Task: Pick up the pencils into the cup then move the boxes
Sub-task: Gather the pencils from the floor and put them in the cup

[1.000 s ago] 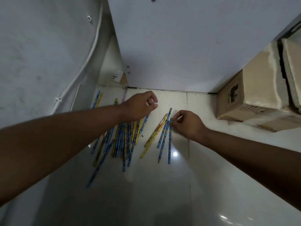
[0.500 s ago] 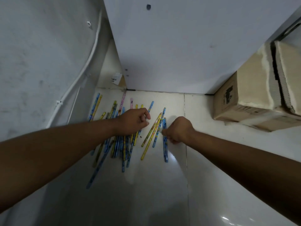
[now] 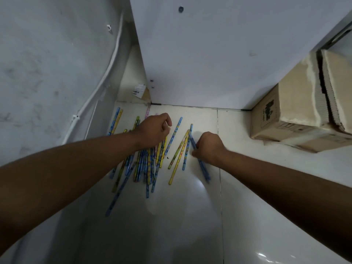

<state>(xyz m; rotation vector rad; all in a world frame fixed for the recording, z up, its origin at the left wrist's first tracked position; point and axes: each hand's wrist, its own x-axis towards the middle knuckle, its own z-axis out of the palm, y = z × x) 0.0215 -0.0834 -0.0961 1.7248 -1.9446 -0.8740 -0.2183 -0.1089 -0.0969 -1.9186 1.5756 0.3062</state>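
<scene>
- The floor (image 3: 190, 216) is glossy white tile and takes up most of the view. It meets a plain back wall (image 3: 219, 54) and a scuffed left wall (image 3: 47, 63).
- The cardboard box (image 3: 297, 111) sits on the floor at the far right, pushed up against the back wall. It's brown with a dark printed logo on the side facing us. The top flaps have ragged whitish edges and a dark gap between them, but honestly I can't see what's inside.
- The pencils (image 3: 146, 164) are all loose on the floor, not in any container. Most are a messy blue and yellow heap on the left side. A few more are fanned out just to the right of it, between the two hands.
- The left hand (image 3: 154, 130) is over the far end of the heap with its fingers curled in and the thumb against the fingertips. I can't tell whether it's got a pencil or not.
- The right hand (image 3: 209, 147) is closed in a fist around a couple of blue pencils (image 3: 203, 170). They stick out of the fist at both ends and slant toward the near right.
- A white conduit (image 3: 106, 69) is clipped along the left wall.
- A scrap of cardboard (image 3: 142, 91) with a white label is tucked in the far corner, well away from the box.
</scene>
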